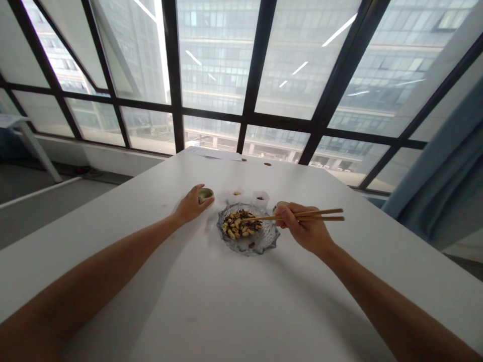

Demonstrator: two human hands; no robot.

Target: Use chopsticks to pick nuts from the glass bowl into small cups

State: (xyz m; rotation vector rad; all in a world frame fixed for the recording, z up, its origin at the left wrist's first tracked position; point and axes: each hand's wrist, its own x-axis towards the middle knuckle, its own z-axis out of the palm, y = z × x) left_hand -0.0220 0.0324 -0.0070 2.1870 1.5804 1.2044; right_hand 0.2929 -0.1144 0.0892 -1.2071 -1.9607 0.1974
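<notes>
My right hand (304,226) is closed around a pair of wooden chopsticks (322,215), whose tips reach left into the heap of peanuts (237,229) and dark seeds. That heap fills the left side of a clear glass plate (266,245) with a scalloped rim. My left hand (192,205) grips a small greenish cup (206,193), thumb and fingers around its sides. Partly hidden behind my right hand is another small cup (279,205). Two small white cups stand behind the plate, the left cup (236,195) with yellowish bits, the right cup (260,198) with dark bits.
The white table (226,311) extends toward large windows. Papers (213,153) lie at its far edge, near two round brown spots. A blue curtain (437,176) hangs at the right; another white table (13,120) stands at the far left.
</notes>
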